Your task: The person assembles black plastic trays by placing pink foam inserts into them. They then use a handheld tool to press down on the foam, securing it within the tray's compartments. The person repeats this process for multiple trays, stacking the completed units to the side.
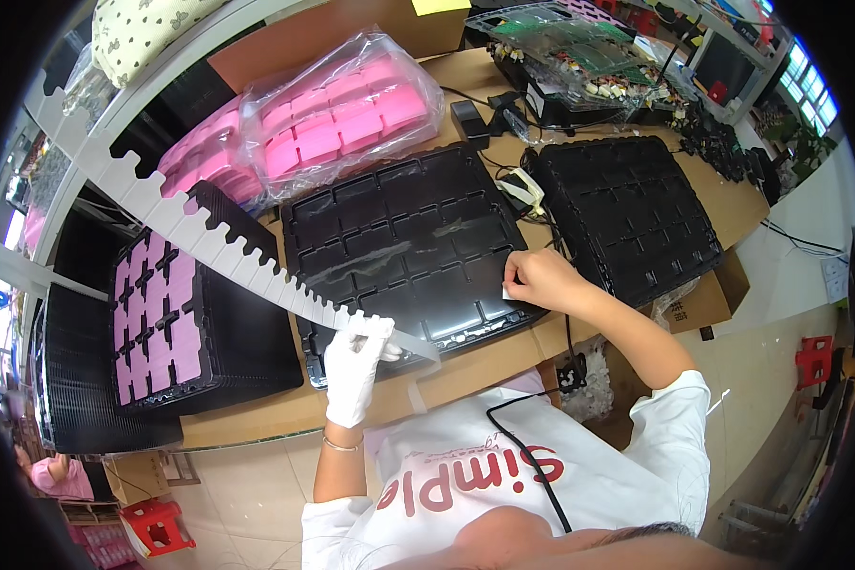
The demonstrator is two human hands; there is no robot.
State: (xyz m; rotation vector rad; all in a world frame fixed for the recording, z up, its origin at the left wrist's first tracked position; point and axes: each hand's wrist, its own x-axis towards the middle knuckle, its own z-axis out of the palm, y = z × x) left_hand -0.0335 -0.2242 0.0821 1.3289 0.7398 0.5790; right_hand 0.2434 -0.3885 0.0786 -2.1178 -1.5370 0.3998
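Notched white strip [209,237]: long, flat, slanting across black compartment tray [408,237], which lies empty on the bench.

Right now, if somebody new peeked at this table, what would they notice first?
Probably the long white notched strip running from the far left shelf down to the gloved left hand, which pinches its end. Then the bright pink foam pieces in clear bags at the back. The bare right hand rests on the right edge of the big black compartment tray in the middle.
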